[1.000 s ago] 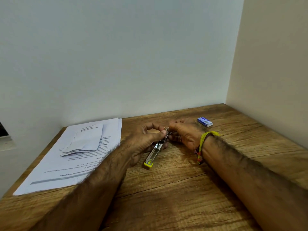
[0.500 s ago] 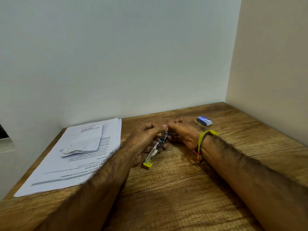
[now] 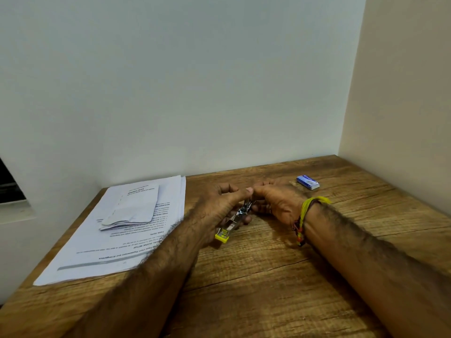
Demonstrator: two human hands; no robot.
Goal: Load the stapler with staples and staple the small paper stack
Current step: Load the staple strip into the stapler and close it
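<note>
Lying at the left of the wooden table (image 3: 268,276) was a pile of printed sheets (image 3: 117,242), its text upside down from where I stood and too small to read. On top of it sat the small paper stack (image 3: 133,206), folded or curled at its near edge, well apart from both hands. A dark opening (image 3: 9,181) in the wall further left was cut off by the edge of view.

The left hand (image 3: 219,208) came next, its fingers curled round the stapler (image 3: 234,222). The stapler lay slanted, its yellow end (image 3: 222,237) toward me and resting on or just above the table, its metal body running up and away between the two hands. Its far end was hidden behind the thumbs, so I could not tell whether the staple channel was open or whether any staples sat in it.

The right hand (image 3: 275,201) met the left thumb-tip to thumb-tip above the stapler's far end. Its fingers were curled under and seemed to pinch that end, though the contact itself was hidden by the hand's back. A yellow band with red and dark threads (image 3: 303,215) circled the right wrist.

Further right, near the wall corner and just beyond the right hand, lay a small blue and white staple box (image 3: 308,182), its lettering too blurred to read. Both forearms ran out of view at the bottom.
</note>
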